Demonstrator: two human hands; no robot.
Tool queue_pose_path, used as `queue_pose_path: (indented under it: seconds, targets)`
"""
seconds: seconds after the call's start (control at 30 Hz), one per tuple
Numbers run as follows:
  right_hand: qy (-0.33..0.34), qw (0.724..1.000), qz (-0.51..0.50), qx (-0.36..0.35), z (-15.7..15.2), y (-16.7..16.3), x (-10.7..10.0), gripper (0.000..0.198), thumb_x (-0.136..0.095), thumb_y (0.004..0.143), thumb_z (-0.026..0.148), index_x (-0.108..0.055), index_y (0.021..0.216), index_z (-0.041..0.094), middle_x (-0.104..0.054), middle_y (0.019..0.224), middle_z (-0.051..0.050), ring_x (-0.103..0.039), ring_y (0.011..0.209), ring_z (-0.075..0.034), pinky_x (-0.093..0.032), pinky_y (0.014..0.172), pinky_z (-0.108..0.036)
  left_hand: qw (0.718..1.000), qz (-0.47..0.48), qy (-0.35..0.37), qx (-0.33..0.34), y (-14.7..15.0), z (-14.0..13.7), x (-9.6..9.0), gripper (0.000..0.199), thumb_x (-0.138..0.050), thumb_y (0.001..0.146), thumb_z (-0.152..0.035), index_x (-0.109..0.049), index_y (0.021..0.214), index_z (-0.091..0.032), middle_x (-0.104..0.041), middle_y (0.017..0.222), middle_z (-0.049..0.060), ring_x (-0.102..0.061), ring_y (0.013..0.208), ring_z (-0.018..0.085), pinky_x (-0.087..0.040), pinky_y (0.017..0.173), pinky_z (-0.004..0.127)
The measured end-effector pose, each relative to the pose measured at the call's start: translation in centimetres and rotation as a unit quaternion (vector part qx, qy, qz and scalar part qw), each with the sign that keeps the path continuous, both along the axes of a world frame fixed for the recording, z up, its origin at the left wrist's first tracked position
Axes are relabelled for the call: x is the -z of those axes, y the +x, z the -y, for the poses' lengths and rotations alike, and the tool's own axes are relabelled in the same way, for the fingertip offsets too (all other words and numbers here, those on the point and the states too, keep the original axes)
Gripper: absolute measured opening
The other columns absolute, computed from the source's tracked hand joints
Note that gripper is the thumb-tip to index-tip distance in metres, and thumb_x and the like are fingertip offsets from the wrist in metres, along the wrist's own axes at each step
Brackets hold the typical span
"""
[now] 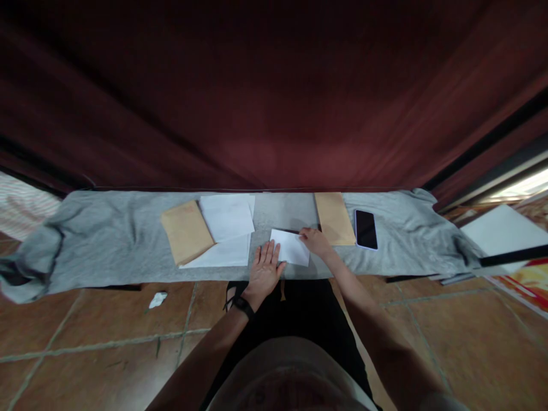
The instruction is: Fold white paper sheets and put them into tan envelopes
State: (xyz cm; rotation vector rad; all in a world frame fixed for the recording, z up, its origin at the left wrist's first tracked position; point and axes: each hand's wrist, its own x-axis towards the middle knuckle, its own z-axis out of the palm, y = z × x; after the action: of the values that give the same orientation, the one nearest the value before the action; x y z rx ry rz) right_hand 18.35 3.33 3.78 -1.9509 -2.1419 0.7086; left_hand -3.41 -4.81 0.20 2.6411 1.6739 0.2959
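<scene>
A folded white sheet of paper (291, 249) lies on the grey cloth in front of me. My left hand (266, 268) rests flat over its left end, fingers stretched out and a dark band on the wrist. At the sheet's upper right edge, my right hand (315, 241) has its fingers curled together on the paper; the fingertips are partly hidden. Just beyond that hand lies a brown envelope (336, 217). Left of the folded sheet are loose white sheets (226, 217), with a second brown envelope (186, 231) overlapping the lower one.
A phone (366, 229) lies right of the envelope. The grey cloth (115, 234) covers a narrow bench, backed by a dark red curtain (265, 114). A crumpled white scrap (158, 299) is on the tiled floor. A white board-like item (505, 231) stands at the far right.
</scene>
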Motion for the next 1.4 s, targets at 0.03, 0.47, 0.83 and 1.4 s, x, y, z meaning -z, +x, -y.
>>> queue_pose_path:
  seconds: [0.03, 0.47, 0.83, 1.4]
  targets:
    - [-0.002, 1.0, -0.017, 0.013, 0.1, 0.2, 0.2, 0.021, -0.053, 0.095, 0.017, -0.072, 0.104, 0.021, -0.075, 0.107, -0.006, -0.068, 0.102, -0.019, -0.048, 0.089, -0.027, 1.0, 0.004, 0.001, 0.005, 0.0, 0.1, 0.0, 0.06, -0.04, 0.102, -0.04, -0.034, 0.154, -0.011, -0.032, 0.16, 0.015, -0.024, 0.151, 0.029, -0.019, 0.124, 0.052]
    - [-0.019, 0.913, -0.327, 0.244, 2.5, 0.6, 3.5, 0.01, -0.058, 0.078, 0.029, -0.064, 0.075, 0.021, -0.064, 0.064, 0.002, -0.064, 0.063, -0.016, -0.052, 0.054, -0.024, 0.996, 0.053, -0.031, 0.068, 1.9, 1.4, -1.3, 0.051, -0.042, 0.102, -0.038, -0.043, 0.149, -0.019, -0.037, 0.16, 0.01, -0.028, 0.15, 0.029, -0.026, 0.122, 0.055]
    - [-0.012, 0.779, -0.499, 0.379, 5.1, -1.6, 4.3, 0.021, -0.063, 0.094, 0.036, -0.061, 0.096, 0.015, -0.062, 0.084, 0.001, -0.061, 0.069, -0.011, -0.053, 0.057, -0.023, 0.989, 0.097, -0.046, 0.101, 1.7, 2.4, -0.7, 0.05, -0.037, 0.103, -0.036, -0.043, 0.148, -0.012, -0.042, 0.156, 0.015, -0.032, 0.149, 0.026, -0.032, 0.12, 0.05]
    - [0.191, 0.96, -0.14, 0.148, 7.2, -2.1, 2.6, 0.041, -0.046, 0.095, 0.025, -0.055, 0.134, 0.015, -0.058, 0.138, -0.019, -0.052, 0.131, -0.031, -0.042, 0.11, -0.049, 0.991, 0.081, -0.041, 0.094, 2.0, 2.4, -0.9, 0.052, -0.037, 0.101, -0.029, -0.04, 0.148, -0.007, -0.041, 0.155, 0.019, -0.033, 0.148, 0.027, -0.034, 0.12, 0.048]
